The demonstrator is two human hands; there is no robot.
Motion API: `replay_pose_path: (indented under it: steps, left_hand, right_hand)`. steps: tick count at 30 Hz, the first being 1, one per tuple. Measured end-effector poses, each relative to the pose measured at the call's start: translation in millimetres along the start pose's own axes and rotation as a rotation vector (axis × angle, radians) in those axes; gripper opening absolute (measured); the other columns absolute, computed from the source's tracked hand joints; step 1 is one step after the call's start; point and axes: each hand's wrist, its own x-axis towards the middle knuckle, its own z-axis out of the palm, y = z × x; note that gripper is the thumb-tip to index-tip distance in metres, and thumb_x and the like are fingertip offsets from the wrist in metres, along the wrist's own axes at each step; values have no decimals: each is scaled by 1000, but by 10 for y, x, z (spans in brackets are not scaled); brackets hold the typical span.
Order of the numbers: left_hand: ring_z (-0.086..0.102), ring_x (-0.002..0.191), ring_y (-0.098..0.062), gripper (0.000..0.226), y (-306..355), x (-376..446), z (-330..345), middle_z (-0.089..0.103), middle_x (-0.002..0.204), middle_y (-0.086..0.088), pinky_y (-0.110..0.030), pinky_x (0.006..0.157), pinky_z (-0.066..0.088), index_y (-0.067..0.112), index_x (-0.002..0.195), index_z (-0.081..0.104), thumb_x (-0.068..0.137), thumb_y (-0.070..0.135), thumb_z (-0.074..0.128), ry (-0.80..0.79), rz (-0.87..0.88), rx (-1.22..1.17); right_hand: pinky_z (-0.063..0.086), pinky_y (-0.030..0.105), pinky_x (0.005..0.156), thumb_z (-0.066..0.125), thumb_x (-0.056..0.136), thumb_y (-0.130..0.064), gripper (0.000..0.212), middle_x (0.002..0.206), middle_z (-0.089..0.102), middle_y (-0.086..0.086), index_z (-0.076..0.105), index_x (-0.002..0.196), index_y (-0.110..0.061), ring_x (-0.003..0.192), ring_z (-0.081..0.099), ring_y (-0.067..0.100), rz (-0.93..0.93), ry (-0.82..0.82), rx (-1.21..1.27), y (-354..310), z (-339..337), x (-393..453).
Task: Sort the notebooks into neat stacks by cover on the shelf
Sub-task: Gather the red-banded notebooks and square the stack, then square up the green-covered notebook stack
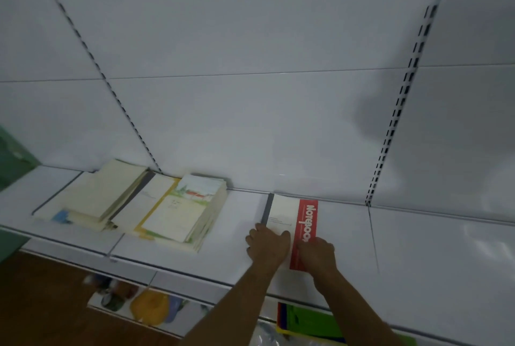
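Two hands meet on one notebook (pixel 291 220), white with a grey spine and a red band reading "NOTEBOOK", lying flat on the white shelf (pixel 418 248) near its back panel. We see the left hand (pixel 269 245) resting on its near left corner, fingers curled at the spine edge, and the right hand (pixel 316 255) gripping the red band's near end. To the left, well apart, sit a cream-covered stack (pixel 103 198), a white notebook with a yellow edge (pixel 145 203) and a stack with a painted landscape cover (pixel 189 206), all blurred.
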Motion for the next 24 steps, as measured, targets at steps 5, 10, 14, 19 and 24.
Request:
replay_pose_path:
  steps: [5, 10, 14, 19, 24]
  left_hand:
    - [32, 136, -29, 87, -49, 44, -18, 34, 147, -12, -43, 110, 33, 5, 148, 18, 84, 48, 59, -43, 21, -35]
    - [35, 136, -30, 92, -135, 189, -124, 35, 149, -12, -43, 111, 34, 5, 151, 7, 86, 48, 57, -118, 70, -61]
    - [30, 139, -32, 94, -226, 286, -443, 28, 153, -13, -44, 113, 31, 10, 152, 0, 87, 49, 56, -243, 157, -113]
    - [59, 109, -21, 39, -471, 669, -1348, 62, 118, -4, -31, 92, 47, 14, 120, 53, 88, 35, 58, 60, 429, -305]
    - [62, 92, -22, 14, -952, 1354, -2167, 67, 94, -3, -33, 80, 50, 14, 93, 63, 85, 25, 58, 296, 497, -407]
  right_hand:
    - [41, 38, 96, 56, 87, -55, 61, 125, 45, 15, 45, 125, -9, 114, 47, 27, 95, 117, -330, -115, 123, 40]
    - [38, 43, 103, 58, 86, -50, 66, 127, 38, 17, 41, 131, -5, 118, 42, 31, 183, 230, -354, -221, 307, 20]
    - [28, 48, 109, 59, 86, -44, 75, 140, 32, 21, 27, 142, -5, 129, 34, 37, 163, 510, -387, -472, 520, -89]
    - [31, 48, 109, 56, 91, -30, 55, 139, 42, 15, 39, 138, -9, 128, 39, 33, -286, 544, -234, -982, 1295, -239]
    - [41, 28, 85, 45, 97, -35, 48, 134, 51, 12, 45, 137, -7, 115, 53, 27, -140, 146, -59, -1100, 2263, -167]
